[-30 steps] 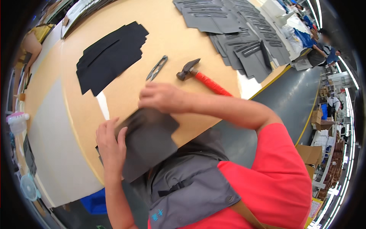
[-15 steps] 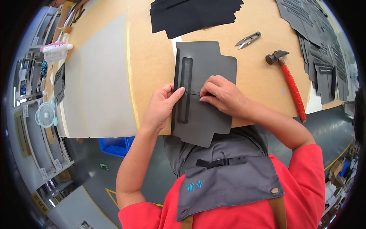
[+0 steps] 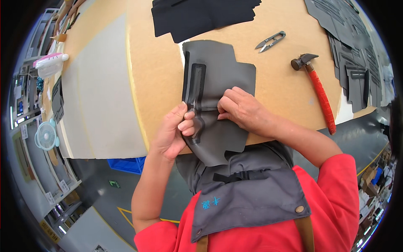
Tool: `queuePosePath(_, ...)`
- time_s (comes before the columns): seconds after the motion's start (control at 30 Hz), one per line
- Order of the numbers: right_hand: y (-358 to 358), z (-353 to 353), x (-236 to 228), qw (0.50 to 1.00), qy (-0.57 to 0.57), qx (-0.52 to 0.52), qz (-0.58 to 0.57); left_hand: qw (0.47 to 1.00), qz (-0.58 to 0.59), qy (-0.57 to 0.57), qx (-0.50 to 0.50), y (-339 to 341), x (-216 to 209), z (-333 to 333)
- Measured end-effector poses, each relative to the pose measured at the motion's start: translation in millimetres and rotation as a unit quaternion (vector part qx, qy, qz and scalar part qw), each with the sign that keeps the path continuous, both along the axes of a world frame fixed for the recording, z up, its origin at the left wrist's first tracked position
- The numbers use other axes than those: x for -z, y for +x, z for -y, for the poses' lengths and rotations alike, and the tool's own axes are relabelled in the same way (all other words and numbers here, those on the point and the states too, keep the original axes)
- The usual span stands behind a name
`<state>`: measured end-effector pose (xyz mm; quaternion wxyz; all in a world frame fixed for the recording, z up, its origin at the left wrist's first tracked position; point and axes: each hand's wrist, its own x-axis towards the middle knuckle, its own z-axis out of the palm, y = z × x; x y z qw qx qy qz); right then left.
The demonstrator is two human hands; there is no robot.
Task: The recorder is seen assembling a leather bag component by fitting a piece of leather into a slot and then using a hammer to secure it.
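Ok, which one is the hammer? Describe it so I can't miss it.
Look at the tan table, right of the grey piece under both hands. The hammer lies beyond the right hand, below the small snips: dark metal head, the only red handle.

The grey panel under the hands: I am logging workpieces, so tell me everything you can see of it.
The grey panel is a flat, stepped-outline sheet of matte, leather-like material. A long darker strip with a narrow slot runs down its left part. It lies on the tan worktable, its lower end hanging over the near edge toward the grey apron. The left hand pinches the strip's lower part; the right hand presses the panel's middle. Its top edge meets a pile of black pieces.
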<state>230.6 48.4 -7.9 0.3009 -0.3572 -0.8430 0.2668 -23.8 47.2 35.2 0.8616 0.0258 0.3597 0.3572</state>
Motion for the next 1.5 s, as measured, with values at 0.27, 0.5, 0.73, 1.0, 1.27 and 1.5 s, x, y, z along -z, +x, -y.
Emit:
queuePosePath(0.27,55.5,-48.0,-24.0,0.990,0.056,0.125,-0.013,0.942,-0.316,0.104,0.052,16.0,-14.3,2.0)
queuePosePath(0.5,140.3,-96.3,-13.1,0.915,0.174,0.195,0.309,0.949,-0.303,0.088,0.008,26.6,-11.8,7.7)
queuePosePath(0.73,114.3,-112.3,-29.0,0.937,0.025,0.261,0.233,0.950,-0.299,0.091,-0.013,28.5,-4.9,12.2)
queuePosePath(1.0,-8.6,-42.8,-45.5,0.897,-0.367,0.102,-0.225,0.951,-0.295,0.086,-0.028,39.7,-4.6,18.9)
queuePosePath(1.27,-24.1,-48.3,-33.0,0.863,-0.406,-0.061,-0.294,0.957,-0.278,0.079,-0.027,42.7,-3.6,19.7)
queuePosePath(1.5,-30.7,-35.8,-20.7,0.819,-0.439,0.106,-0.353,0.966,-0.252,0.056,-0.031,46.7,-3.8,18.4)
